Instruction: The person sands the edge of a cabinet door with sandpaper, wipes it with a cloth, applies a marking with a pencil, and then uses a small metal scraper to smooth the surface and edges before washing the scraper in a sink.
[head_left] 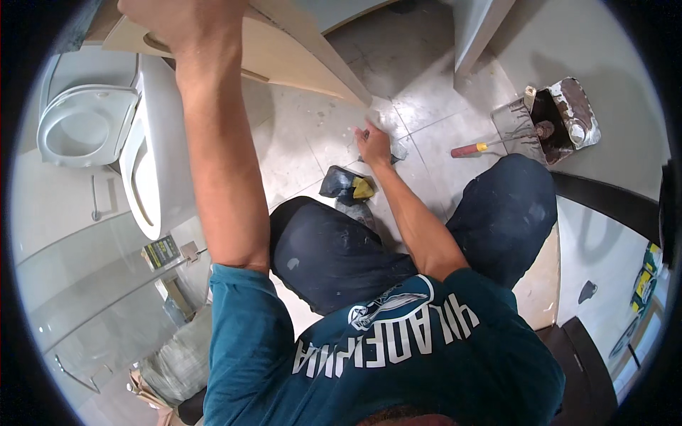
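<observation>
At the upper left my left arm is raised, and my left hand [186, 23] is over a light wooden panel [295, 60] with oval cutouts. The picture's edge cuts that hand off and its fingers are mostly hidden, so its grip cannot be made out. My right hand [374, 146] is low over the tiled floor, close to the panel's lower end. Its fingers are curled together around a small dark bit that is too small to name. Below it lies a crumpled black and yellow wrapper [346, 184], near my left knee.
To the right stands an open paint-smeared container [513, 126], with a red and yellow handled tool [470, 150] leaning out of it. A white toilet [89, 124] is at left. A plastic-wrapped bundle [177, 362] lies at lower left. A pale upright post [477, 39] rises beyond the floor.
</observation>
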The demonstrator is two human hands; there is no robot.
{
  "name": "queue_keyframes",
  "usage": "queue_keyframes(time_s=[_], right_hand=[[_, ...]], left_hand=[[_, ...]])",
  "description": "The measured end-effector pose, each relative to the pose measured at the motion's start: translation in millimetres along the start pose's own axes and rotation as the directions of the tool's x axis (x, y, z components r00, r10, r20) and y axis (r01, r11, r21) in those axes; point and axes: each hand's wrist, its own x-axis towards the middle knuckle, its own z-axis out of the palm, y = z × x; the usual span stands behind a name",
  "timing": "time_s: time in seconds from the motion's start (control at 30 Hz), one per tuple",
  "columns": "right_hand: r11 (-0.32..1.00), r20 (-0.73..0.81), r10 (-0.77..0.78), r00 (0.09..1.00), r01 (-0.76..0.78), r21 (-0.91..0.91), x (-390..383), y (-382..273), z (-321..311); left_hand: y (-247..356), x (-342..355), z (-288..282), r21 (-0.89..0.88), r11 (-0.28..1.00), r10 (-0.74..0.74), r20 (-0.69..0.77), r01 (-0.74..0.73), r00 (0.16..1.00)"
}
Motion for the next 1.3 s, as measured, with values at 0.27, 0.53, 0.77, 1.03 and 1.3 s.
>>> queue_keyframes(time_s=[0.27, 0.53, 0.77, 1.03, 1.3], right_hand=[[0.716, -0.033, 0.519, 0.854, -0.413, 0.563, 24.8, 60.6, 20.1], [0.422, -0.097, 0.583, 0.807, -0.198, 0.885, 30.4, 12.2, -25.8], [0.535, -0.009, 0.479, 0.878, -0.284, 0.796, 46.1, -3.3, -25.3], [0.59, 0.189, 0.398, 0.898, -0.408, 0.697, 65.1, 6.8, -35.7], [0.637, -0.04, 0.49, 0.871, -0.326, 0.698, 61.5, 4.7, -22.7]], left_hand=[[-0.8, 0.2, -4.0, 0.144, 0.981, 0.109, 0.163, -0.132, 0.981], [-12.3, -1.7, 7.8, 0.309, 0.946, -0.095, -0.02, 0.097, 0.995], [-15.7, 3.1, 10.4, 0.145, 0.989, 0.021, 0.062, -0.029, 0.998], [5.4, -1.8, 9.6, -0.085, 0.996, 0.032, 0.131, -0.021, 0.991], [12.2, 1.0, 10.0, -0.115, 0.993, 0.01, 0.16, 0.008, 0.987]])
